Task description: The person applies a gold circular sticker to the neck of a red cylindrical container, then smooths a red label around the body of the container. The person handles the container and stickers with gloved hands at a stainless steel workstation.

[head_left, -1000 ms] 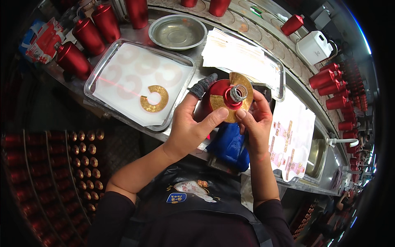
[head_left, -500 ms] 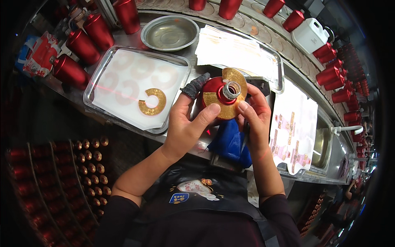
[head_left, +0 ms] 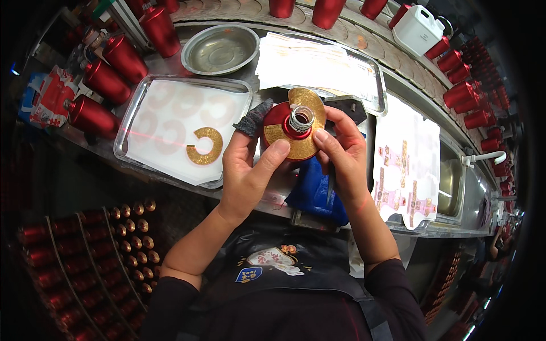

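Observation:
Between my two hands is a red metallic bottle, its open threaded glass neck facing up toward me. A gold ring-shaped decal with a gap lies around the neck on the bottle's shoulder; its upper end sticks out past the bottle's edge. My left hand grips the bottle's left side, thumb on the decal, a dark cover on one finger. My right hand is closed at the right side, its thumb pressing the decal near the neck. Another gold decal lies on white paper in the metal tray to the left.
A metal bowl stands behind the tray. Red bottles line the left side and the curved conveyor at the back. Right of my hands are decal sheets and a sink. A blue cloth lies below the bottle.
The view has shifted slightly, so the hands and bottle appear a little further left. Both hands keep their hold, and the decal's upper end still sticks out.

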`<action>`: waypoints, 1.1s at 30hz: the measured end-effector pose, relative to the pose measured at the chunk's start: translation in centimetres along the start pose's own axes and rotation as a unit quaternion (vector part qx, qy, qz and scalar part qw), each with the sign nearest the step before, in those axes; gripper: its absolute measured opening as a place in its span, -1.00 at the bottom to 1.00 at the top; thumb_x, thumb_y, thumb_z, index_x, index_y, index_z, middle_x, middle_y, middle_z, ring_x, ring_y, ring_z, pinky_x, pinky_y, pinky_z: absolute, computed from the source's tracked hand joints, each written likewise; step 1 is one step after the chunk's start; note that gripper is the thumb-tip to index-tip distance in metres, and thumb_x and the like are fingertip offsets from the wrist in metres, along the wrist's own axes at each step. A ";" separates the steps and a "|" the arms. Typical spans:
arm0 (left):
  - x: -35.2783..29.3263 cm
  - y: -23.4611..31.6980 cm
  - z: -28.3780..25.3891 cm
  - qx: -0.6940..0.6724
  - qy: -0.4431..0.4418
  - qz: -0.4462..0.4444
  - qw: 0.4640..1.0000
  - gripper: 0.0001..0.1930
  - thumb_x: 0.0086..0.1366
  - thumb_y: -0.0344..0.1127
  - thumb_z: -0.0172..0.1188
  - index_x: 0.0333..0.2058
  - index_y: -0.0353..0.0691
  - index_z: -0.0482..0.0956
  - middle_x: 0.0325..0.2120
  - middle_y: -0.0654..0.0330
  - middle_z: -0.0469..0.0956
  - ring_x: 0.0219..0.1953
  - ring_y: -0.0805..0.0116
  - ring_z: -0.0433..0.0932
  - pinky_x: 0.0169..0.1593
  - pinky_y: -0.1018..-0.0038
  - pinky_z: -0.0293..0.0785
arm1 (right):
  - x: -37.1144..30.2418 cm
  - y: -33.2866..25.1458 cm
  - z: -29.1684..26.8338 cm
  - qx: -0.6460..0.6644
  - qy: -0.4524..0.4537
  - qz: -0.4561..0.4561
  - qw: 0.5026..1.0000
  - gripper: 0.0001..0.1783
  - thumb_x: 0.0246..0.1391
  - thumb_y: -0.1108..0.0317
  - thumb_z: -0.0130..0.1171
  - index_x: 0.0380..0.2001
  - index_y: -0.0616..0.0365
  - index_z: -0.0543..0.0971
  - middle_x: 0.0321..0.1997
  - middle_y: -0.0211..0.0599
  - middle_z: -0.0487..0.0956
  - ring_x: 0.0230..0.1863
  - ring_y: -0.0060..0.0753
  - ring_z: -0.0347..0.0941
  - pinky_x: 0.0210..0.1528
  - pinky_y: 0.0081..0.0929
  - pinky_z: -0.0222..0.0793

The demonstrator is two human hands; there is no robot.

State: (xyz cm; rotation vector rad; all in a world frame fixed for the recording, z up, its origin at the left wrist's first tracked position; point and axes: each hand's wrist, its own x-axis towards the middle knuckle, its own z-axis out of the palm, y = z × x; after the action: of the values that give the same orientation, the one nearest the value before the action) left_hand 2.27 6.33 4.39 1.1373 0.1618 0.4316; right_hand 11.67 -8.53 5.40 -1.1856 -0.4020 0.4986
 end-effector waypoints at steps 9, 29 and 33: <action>0.5 0.0 0.5 0.016 0.018 0.014 1.000 -0.49 0.31 -0.33 0.34 0.18 -0.33 0.42 0.02 0.13 0.54 0.05 0.44 0.50 0.10 0.48 0.49 | 0.1 -0.2 0.5 -0.020 0.013 -0.007 1.000 -0.54 0.19 0.48 0.26 0.14 0.35 0.45 0.05 -0.23 0.57 -0.05 -0.50 0.58 -0.01 -0.57 0.54; 0.5 -1.1 0.3 0.080 -0.015 0.068 0.994 -0.34 0.18 -0.30 0.45 0.19 -0.36 0.37 0.04 0.09 0.50 0.09 0.36 0.50 0.20 0.42 0.40 | 0.0 0.2 0.0 -0.094 0.003 -0.022 0.995 -0.44 0.11 0.50 0.35 0.18 0.28 0.43 0.06 -0.33 0.50 -0.16 -0.56 0.61 -0.19 -0.67 0.54; -0.7 -2.3 -0.2 0.182 0.027 0.134 0.974 -0.31 0.23 -0.09 0.41 0.20 -0.36 0.37 0.13 -0.04 0.37 0.16 0.13 0.43 0.24 0.31 0.36 | -0.1 0.2 -0.1 -0.081 0.003 -0.003 0.997 -0.42 0.13 0.44 0.36 0.19 0.27 0.42 0.12 -0.26 0.52 -0.01 -0.48 0.56 -0.03 -0.55 0.54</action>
State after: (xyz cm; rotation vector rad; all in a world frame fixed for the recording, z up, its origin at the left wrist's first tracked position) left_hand 2.15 5.45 2.15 1.5169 0.1386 0.6920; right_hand 11.66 -8.58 5.18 -1.3421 -0.4476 0.4632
